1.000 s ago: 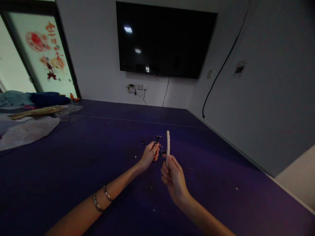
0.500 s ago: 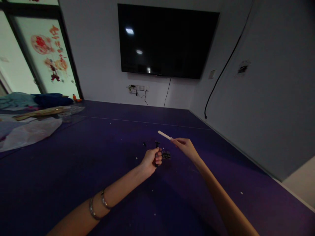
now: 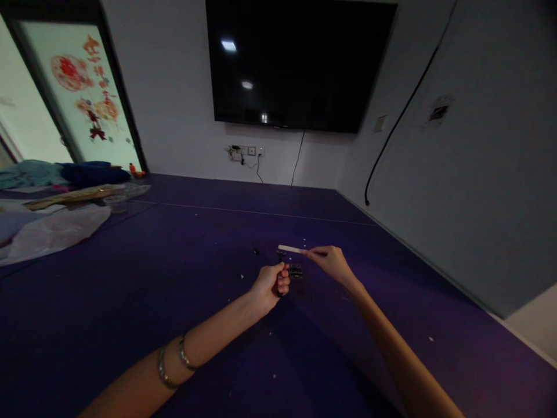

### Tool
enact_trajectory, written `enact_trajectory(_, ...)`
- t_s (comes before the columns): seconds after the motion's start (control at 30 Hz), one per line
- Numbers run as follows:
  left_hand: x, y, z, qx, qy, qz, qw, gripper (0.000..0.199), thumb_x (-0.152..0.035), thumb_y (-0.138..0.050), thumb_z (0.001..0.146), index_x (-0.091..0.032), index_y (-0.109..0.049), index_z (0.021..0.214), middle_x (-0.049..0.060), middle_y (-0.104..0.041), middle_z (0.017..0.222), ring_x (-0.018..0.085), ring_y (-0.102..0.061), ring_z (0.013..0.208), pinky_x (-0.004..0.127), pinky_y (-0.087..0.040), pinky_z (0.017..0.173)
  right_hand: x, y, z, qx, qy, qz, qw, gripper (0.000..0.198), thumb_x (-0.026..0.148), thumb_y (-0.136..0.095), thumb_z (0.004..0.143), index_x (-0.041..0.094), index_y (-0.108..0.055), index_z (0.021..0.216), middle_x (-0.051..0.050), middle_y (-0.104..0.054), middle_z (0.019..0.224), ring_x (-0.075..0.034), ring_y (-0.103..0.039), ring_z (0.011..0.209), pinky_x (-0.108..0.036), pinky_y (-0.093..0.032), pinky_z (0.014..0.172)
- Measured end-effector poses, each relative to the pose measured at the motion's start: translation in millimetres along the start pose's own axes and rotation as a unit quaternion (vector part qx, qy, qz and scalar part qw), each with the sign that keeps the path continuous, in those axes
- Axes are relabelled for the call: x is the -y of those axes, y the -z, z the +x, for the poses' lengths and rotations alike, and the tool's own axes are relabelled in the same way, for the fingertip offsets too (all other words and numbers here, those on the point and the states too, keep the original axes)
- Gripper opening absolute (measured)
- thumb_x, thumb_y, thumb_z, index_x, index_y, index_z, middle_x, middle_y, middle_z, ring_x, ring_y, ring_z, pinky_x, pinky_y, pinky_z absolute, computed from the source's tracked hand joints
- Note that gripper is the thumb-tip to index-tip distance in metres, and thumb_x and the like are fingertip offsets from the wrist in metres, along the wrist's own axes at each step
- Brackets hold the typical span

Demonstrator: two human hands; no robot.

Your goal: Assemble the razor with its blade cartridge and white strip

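Note:
My left hand (image 3: 270,284) is wrapped round the dark handle of a razor (image 3: 281,253), its T-shaped head up above my thumb. In my right hand (image 3: 331,262), thumb and fingers pinch one end of a pale flat stick (image 3: 290,249) with a rounded tip. That stick's far end lies at the razor's head; whether they touch I cannot tell. Just right of my left fingers, a small dark case with slots (image 3: 296,271) rests on the purple surface (image 3: 195,278). A small black piece (image 3: 256,251) lies to the left of the razor's head.
Several tiny white bits are scattered over the surface. At the far left lie a plastic bag (image 3: 61,229), folded cloths (image 3: 93,173) and a small orange object (image 3: 136,170). A television (image 3: 296,64) hangs on the back wall, and a black cable (image 3: 400,113) runs down the right wall.
My right hand has lowered the stick's tip from above the razor to its head, turning the stick nearly level. My left hand keeps its grip. The view has tilted slightly down.

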State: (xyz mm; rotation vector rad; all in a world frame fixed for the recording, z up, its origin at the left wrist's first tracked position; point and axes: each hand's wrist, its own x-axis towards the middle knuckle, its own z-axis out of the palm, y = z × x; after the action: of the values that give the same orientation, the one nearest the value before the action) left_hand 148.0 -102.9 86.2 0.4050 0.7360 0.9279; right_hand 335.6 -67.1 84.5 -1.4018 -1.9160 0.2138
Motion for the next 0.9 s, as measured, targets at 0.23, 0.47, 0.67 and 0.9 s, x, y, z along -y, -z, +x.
enact_trajectory(0.23, 1, 0, 0, -0.008, 0.0, 0.013, 1.0, 0.025, -0.011, -0.032, 0.09, -0.012, -0.045, 0.069, -0.006, -0.036, 0.046, 0.001, -0.027, 0.031, 0.014, -0.013, 0.032, -1, -1, -1, 0.002, -0.008, 0.017, 1.0, 0.037, 0.053, -0.053, 0.075, 0.023, -0.074, 0.078, -0.003, -0.072, 0.078, -0.02, -0.065, 0.071, -0.025, -0.042, 0.062)
enact_trajectory(0.47, 0, -1, -2, -0.008, 0.001, 0.005, 1.0, 0.025, -0.012, -0.033, 0.09, -0.012, -0.045, 0.069, -0.006, -0.035, 0.047, 0.0, -0.025, 0.03, 0.014, -0.012, 0.031, -6, -4, -1, 0.01, -0.024, 0.042, 0.999, 0.038, 0.053, -0.054, 0.074, 0.021, -0.074, 0.077, -0.003, -0.072, 0.074, -0.02, -0.063, 0.068, -0.026, -0.041, 0.06)
enact_trajectory(0.67, -1, -2, -4, -0.007, -0.002, 0.011, 1.0, 0.025, -0.012, -0.032, 0.091, -0.012, -0.046, 0.069, -0.006, -0.035, 0.047, 0.0, -0.025, 0.03, 0.014, -0.012, 0.031, -9, -2, -2, 0.032, -0.03, 0.051, 0.998, 0.041, 0.054, -0.054, 0.074, 0.018, -0.074, 0.075, -0.003, -0.07, 0.07, -0.019, -0.061, 0.066, -0.025, -0.039, 0.055)
enact_trajectory(0.9, 0, -1, -3, -0.005, -0.008, 0.016, 1.0, 0.026, -0.012, -0.033, 0.09, -0.012, -0.046, 0.068, -0.006, -0.035, 0.046, 0.0, -0.026, 0.03, 0.013, -0.013, 0.03, -11, 0, -3, 0.043, -0.039, 0.082, 0.995, 0.041, 0.053, -0.054, 0.074, 0.017, -0.074, 0.075, -0.003, -0.069, 0.069, -0.017, -0.06, 0.063, -0.024, -0.038, 0.055)
